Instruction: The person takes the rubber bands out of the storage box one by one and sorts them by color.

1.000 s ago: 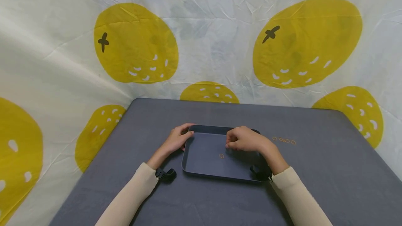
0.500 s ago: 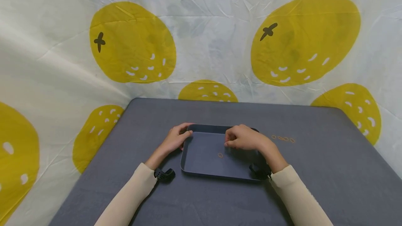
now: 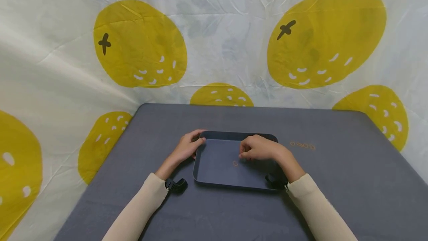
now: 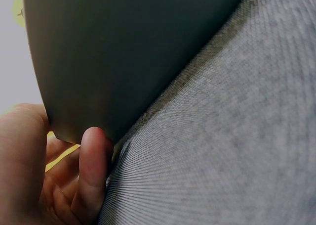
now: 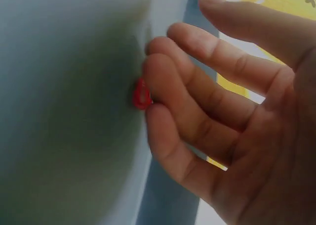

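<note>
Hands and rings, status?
Left hand grips tray corner. Right hand over tray, hold unclear. One ring visible inside, four rings on table. Nothing seen in the way.

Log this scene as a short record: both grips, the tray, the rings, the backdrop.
left grip: holds tray near its far-left corner
right grip: fingers curled over tray; small red loop at fingertips, whether pinched unclear
tray: dark, shallow, on gray table
ring in tray: one, orange
rings on table: four, orange, in a row right of tray
backdrop: whitish, yellow fruit-like prints
</note>
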`<state>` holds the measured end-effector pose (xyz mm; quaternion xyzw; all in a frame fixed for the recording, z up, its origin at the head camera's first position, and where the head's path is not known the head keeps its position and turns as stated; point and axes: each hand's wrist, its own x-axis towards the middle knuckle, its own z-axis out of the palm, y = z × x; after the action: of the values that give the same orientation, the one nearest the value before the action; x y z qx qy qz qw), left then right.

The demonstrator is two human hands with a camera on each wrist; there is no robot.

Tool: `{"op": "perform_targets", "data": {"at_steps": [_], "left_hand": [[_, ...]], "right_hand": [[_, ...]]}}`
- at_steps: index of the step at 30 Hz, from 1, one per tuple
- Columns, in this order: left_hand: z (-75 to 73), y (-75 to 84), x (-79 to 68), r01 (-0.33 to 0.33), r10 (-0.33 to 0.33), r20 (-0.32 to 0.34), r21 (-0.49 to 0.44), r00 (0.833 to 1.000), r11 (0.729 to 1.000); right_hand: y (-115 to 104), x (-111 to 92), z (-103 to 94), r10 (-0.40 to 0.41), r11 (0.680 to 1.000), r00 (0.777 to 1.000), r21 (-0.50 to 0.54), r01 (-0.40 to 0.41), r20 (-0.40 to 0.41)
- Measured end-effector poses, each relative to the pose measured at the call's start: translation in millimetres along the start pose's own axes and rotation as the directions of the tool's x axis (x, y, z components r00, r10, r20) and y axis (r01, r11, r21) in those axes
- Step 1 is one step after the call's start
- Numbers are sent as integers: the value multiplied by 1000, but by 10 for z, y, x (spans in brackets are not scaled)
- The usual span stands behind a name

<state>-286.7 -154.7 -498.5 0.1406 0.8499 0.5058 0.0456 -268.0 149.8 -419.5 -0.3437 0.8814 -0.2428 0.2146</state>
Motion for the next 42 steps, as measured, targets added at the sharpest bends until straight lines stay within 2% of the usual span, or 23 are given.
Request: {"op": "perform_targets", "data": {"at_steps": [5, 17, 23, 31, 33, 36, 39, 42], "left_hand": [[-5, -13, -7, -5, 5, -11, 3, 1000, 1000], [21, 29, 45, -8, 8, -3, 31, 1000, 999], [12, 47, 41, -6, 6, 11, 14, 1000, 1000], [-22, 22, 2, -9, 8, -26, -12, 1000, 1000], [-16, 14, 4, -7, 6, -33, -10, 999, 1000], [-9, 12, 4, -3, 2, -37, -8, 999, 1000], [2, 26, 4, 7, -7, -35, -3, 999, 1000], [9, 80, -3, 19, -19, -21, 4, 1000, 1000]], "right_hand": [[-15, 44, 55, 15, 1000, 999, 13, -16, 41], [48, 96, 166, 2, 1000, 1000, -23, -3, -8], [42, 81, 155, -19, 1000, 1000, 10, 19, -3], [15, 116, 95, -30, 999, 1000, -14, 30, 4], [17, 116, 83, -26, 999, 1000, -25, 26, -14], [26, 116, 75, -14, 998, 996, -55, 10, -83], [49, 112, 77, 0, 996, 986, -89, -15, -168], [85, 99, 83, 11, 993, 978, -109, -35, -209]]}}
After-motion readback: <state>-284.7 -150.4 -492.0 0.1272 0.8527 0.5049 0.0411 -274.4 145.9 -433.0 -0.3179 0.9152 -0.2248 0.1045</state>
